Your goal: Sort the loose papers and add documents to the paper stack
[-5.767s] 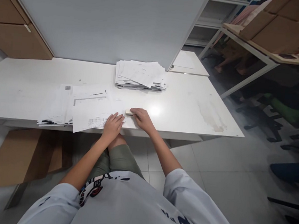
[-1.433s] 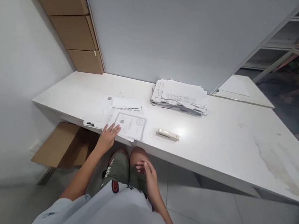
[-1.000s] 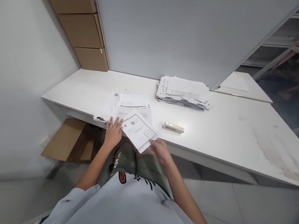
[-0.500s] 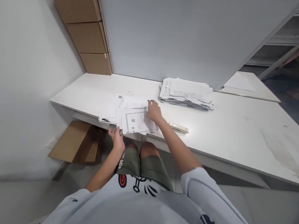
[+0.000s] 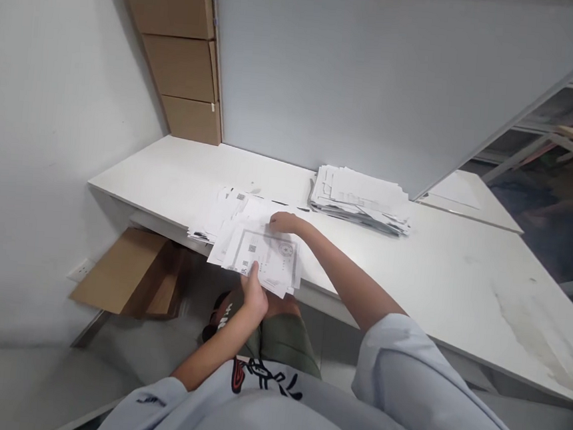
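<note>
At table's front edge | left hand pinching sheaf of papers from below, overhanging edge for lifting | right hand pressing its far edge flat, fingers curled | taller stack by back edge

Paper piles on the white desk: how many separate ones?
2. One paper pile lies at the back by the grey panel; a looser spread of sheets sits at the near edge, under the left hand and right hand.
</note>
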Demonstrator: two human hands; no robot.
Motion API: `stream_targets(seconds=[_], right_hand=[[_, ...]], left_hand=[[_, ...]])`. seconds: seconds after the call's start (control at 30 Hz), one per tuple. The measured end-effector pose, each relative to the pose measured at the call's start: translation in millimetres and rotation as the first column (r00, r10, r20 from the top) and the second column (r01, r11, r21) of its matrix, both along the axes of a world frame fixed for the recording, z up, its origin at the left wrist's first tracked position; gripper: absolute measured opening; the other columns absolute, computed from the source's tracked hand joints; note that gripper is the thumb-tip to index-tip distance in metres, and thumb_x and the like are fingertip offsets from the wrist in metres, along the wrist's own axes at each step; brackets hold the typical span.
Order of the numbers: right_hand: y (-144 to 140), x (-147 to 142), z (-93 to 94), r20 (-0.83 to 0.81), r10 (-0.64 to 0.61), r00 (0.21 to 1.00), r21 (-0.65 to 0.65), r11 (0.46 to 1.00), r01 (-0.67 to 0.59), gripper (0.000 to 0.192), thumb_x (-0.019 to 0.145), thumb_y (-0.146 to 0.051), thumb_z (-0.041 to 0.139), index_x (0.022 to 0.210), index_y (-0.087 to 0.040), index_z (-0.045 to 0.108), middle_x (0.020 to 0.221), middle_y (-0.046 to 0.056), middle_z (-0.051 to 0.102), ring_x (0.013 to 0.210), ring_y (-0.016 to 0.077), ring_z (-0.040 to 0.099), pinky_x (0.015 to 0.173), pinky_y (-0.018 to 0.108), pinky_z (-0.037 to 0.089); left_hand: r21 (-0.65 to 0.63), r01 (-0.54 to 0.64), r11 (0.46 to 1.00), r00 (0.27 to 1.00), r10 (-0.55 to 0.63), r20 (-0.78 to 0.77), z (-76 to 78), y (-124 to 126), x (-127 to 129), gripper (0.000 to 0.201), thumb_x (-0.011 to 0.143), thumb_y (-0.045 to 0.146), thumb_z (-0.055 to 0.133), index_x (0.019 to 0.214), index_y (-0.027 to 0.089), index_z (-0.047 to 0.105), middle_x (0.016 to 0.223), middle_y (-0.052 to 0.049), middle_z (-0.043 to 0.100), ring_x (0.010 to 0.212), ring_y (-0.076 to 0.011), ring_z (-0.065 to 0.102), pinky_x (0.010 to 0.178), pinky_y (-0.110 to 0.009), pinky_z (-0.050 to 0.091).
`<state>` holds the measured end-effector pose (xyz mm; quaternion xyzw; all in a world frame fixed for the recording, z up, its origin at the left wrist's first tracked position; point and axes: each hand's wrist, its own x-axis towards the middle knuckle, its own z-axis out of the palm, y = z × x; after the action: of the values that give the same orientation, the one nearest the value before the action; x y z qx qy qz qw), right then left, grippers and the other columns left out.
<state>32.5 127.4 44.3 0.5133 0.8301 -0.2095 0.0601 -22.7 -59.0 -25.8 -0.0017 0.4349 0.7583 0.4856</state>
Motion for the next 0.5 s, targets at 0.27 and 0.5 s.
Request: stream_targets(seconds=[0.27, 0.5], right_hand=[[-25.7, -1.5, 2.4, -0.053, -0.096, 0.994, -0.074, 0.993, 0.092, 0.030, 0.086, -0.028, 0.051, 0.108, -0.013, 0.063, 0.117, 0.016, 0.064, 0.101, 0.0296, 0.061, 0.086, 0.038, 0.047], [-80.2, 16.7, 17.9, -0.237, -0.075, 0.969, -0.052, 0.997, 0.064, 0.030, 0.083, -0.015, 0.050, 0.112, -0.016, 0.058, 0.117, 0.010, 0.066, 0.100, 0.0234, 0.061, 0.080, 0.027, 0.046]], left_hand=[[-0.088, 0.018, 0.996, 0.998, -0.013, 0.060, 1.0, -0.9, 4.0, 0.040, 0.094, 0.021, 0.054, 0.134, 0.017, 0.050, 0.141, -0.012, 0.054, 0.124, -0.0224, 0.057, 0.103, -0.033, 0.050], [-0.058, 0.022, 0.998, 0.984, -0.032, -0.173, -9.7, -12.4, -0.1, 0.053, 0.095, 0.028, 0.055, 0.144, 0.022, 0.035, 0.149, -0.012, 0.043, 0.129, -0.0228, 0.052, 0.102, -0.032, 0.050]])
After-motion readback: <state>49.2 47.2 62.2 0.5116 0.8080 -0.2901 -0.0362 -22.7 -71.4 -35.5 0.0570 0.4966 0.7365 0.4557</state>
